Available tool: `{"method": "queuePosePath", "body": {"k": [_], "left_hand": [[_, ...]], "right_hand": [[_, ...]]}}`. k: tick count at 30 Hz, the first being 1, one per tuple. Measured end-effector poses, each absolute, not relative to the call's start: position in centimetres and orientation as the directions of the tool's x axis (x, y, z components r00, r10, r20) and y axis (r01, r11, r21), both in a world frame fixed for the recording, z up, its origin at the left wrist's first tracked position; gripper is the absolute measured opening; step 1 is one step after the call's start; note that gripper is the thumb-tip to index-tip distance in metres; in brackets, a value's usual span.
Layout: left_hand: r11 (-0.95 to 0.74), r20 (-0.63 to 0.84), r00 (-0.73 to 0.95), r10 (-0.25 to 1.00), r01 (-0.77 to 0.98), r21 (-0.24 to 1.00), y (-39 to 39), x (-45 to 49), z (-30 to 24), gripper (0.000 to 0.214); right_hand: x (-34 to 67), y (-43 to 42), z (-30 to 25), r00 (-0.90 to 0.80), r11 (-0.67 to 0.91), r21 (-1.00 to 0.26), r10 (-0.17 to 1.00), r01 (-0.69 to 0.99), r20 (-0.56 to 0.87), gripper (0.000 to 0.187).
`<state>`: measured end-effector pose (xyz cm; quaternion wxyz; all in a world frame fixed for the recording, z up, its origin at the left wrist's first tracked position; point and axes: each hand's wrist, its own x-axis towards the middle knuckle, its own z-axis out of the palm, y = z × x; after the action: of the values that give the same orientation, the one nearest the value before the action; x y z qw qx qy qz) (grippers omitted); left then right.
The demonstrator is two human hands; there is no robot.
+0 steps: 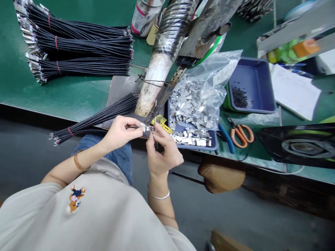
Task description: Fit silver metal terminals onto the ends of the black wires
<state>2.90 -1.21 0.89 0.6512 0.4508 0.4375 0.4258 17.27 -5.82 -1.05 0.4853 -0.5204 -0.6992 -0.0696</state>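
Observation:
Near the bench's front edge, my left hand (125, 129) pinches a black cable with a small silvery metal connector (148, 128) at its end. My right hand (162, 148) is closed just beside it, with a thin silvery wire (156, 120) between thumb and fingers. Right above the connector comes down the narrow end of a soldering iron (167, 91), clamped at a slant; whether it touches is too small to tell. A bundle of black cables (102, 116) tied with a red band lies by my left hand.
Three banded cable bundles (83, 47) lie back left. A duct tube (154, 76) slants down in front of me. To the right are a tray (192, 146) of metal shells with a plastic bag (220, 69), blue-handled pliers (226, 138), orange-handled scissors (239, 135) and a purple bin (259, 83).

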Motion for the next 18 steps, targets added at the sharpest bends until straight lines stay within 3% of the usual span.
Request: {"method": "queuePosePath", "body": {"k": [18], "left_hand": [[0.073,-0.069,0.096,0.993,-0.041,0.996,-1.8,3.7,1.4,0.019]], "right_hand": [[16.6,-5.5,0.3,0.067,0.430,-0.527,0.726,0.733,0.685,0.012]]}}
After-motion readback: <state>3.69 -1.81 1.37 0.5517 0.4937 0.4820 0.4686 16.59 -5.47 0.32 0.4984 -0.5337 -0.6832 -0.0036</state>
